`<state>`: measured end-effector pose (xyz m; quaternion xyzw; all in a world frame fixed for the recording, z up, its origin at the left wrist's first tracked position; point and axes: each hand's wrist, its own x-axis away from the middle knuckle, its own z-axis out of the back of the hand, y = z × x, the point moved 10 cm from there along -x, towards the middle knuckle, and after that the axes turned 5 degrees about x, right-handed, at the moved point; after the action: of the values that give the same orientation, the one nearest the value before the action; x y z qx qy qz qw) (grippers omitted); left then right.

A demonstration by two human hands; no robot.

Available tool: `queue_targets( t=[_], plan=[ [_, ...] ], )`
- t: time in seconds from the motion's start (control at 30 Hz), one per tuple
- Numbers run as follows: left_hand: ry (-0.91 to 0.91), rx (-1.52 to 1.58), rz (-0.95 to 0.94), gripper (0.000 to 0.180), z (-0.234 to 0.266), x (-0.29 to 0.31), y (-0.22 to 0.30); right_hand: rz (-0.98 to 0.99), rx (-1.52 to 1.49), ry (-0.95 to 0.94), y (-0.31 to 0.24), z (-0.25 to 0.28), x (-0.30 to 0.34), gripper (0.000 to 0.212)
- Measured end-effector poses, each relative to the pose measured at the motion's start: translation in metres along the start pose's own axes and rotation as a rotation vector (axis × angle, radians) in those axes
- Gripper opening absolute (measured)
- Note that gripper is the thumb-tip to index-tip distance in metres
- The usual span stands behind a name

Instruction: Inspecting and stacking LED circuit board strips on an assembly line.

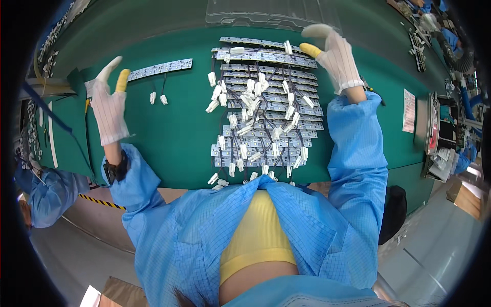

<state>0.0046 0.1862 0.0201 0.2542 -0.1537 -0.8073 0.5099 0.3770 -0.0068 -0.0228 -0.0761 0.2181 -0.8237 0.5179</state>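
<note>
My left hand (109, 105), in a white striped glove with a yellow thumb cover, is raised at the left with thumb and forefinger spread. Beside and partly behind it lies a single LED circuit board strip (161, 69), with two white connectors (163, 100) on short leads. My right hand (335, 59), gloved alike, has its thumb and fingers apart at the far right end of a stack of LED strips (271, 57). The strips lie in overlapping rows; dark wires and several white connectors (250, 100) spread across them. Neither hand visibly grips anything.
The strips lie on a green mat (174, 133). A clear plastic tray (271, 13) sits at the far edge. On the right are a red-and-white label sheet (409, 110) and a metal-framed rack (434, 128). A co-worker's blue sleeve (56, 197) shows at the left.
</note>
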Motion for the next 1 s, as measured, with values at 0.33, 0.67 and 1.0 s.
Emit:
queue_targets(
  t=[0.33,0.67,1.0],
  plan=[
    [-0.213,0.559,-0.407,0.034,-0.044,0.054,0.094,-0.118,-0.868,-0.026,0.006,0.0,0.008,0.021],
    [-0.442,1.4,-0.304,0.067,-0.026,0.088,0.13,0.092,-1.257,0.001,-0.056,0.054,0.098,0.062],
    [-0.199,1.122,-0.338,0.045,-0.02,0.089,0.115,-0.092,-1.078,-0.024,-0.048,0.048,0.101,0.058]
  ],
)
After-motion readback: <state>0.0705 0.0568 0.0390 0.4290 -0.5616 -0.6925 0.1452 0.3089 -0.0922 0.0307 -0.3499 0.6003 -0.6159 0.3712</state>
